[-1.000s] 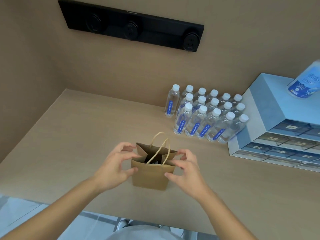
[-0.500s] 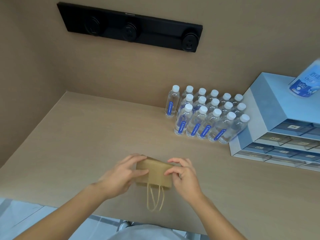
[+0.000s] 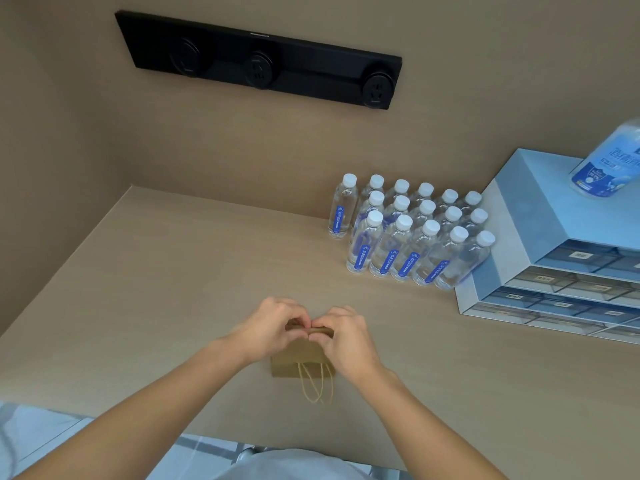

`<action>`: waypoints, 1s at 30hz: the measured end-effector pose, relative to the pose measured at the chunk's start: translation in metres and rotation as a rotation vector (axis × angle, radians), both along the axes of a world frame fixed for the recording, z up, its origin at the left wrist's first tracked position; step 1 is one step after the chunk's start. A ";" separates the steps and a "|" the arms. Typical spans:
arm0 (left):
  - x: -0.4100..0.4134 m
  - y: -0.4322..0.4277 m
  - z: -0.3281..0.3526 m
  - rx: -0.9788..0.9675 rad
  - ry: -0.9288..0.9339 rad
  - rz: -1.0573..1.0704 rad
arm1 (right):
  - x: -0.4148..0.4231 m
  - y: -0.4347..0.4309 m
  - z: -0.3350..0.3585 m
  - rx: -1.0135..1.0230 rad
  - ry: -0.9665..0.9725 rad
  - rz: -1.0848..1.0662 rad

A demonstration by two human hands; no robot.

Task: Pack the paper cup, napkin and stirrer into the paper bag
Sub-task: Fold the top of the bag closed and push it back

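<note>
Head view: both hands pinch the far edge of a small brown paper bag (image 3: pixel 300 355) lying flat on the beige tabletop (image 3: pixel 173 289).

Left hand (image 3: pixel 273 329) and right hand (image 3: pixel 344 336) grip the edge, seemingly creasing it; cup, napkin and stirrer unseen, presumably inside; twine handles (image 3: pixel 317 384) trail toward the person.

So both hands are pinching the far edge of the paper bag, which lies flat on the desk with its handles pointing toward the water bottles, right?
Not quite. The head view shows the left hand and right hand pinching the far edge of the paper bag, which lies flat on the desk, but its handles point toward the person, away from the water bottles.
</note>
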State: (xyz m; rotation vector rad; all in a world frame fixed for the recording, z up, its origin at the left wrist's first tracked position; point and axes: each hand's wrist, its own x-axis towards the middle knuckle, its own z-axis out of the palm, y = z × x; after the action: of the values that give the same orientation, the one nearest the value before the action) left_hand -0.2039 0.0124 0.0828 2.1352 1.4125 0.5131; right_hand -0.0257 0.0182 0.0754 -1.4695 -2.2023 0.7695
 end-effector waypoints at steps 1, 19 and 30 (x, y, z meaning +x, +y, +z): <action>-0.003 0.000 -0.003 -0.020 0.038 -0.012 | 0.001 0.000 -0.001 0.004 0.008 -0.005; -0.009 -0.035 -0.025 -0.174 -0.300 0.611 | 0.022 -0.003 -0.002 -0.219 0.308 -0.405; -0.003 -0.036 -0.014 -0.301 -0.711 0.844 | 0.025 -0.012 0.001 -0.285 0.347 -0.446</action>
State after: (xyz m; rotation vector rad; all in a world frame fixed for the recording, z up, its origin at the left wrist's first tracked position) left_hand -0.2067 -0.0233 0.0684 0.8822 1.7272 1.1347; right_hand -0.0007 0.0060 0.0767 -1.7209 -1.4833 1.1069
